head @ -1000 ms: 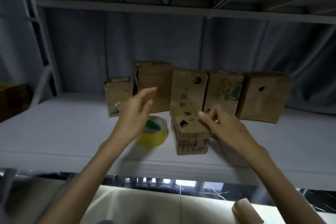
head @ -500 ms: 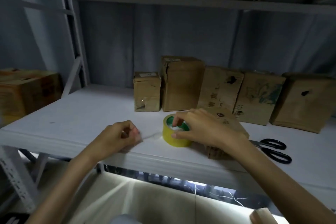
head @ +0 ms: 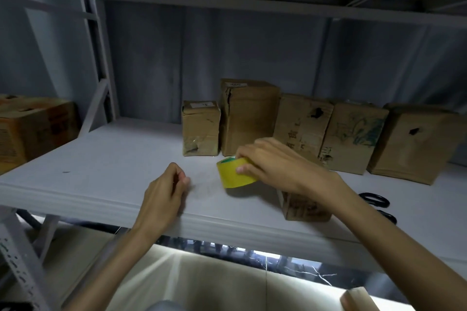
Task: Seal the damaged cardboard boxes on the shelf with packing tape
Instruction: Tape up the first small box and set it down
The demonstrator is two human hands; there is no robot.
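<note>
Pinching with our left hand (head: pixel 163 190), fingertips curled together over the front of the shelf (head: pixel 106 164), we seem to hold the free end of the tape, though any strip between the hands is too faint to make out for sure. To its right, near but apart, our right hand (head: pixel 273 164) grips the yellow tape roll (head: pixel 233 173), fingers curled over its top rim and thumb on the outer face. The roll is tipped, its core axis leaning up and to the left, so we judge the coming pull runs sideways, left hand drawing away from the roll. The right hand is nearer the boxes. Under our right wrist lies the small box (head: pixel 303 206), mostly hidden by the forearm; whether its tear faces up we cannot tell. Behind stand five boxes in a row, among them the tall box (head: pixel 249 116) with a split edge and the holed box (head: pixel 302 124). Far right, the scissors (head: pixel 374 201) are partly hidden by the arm
</note>
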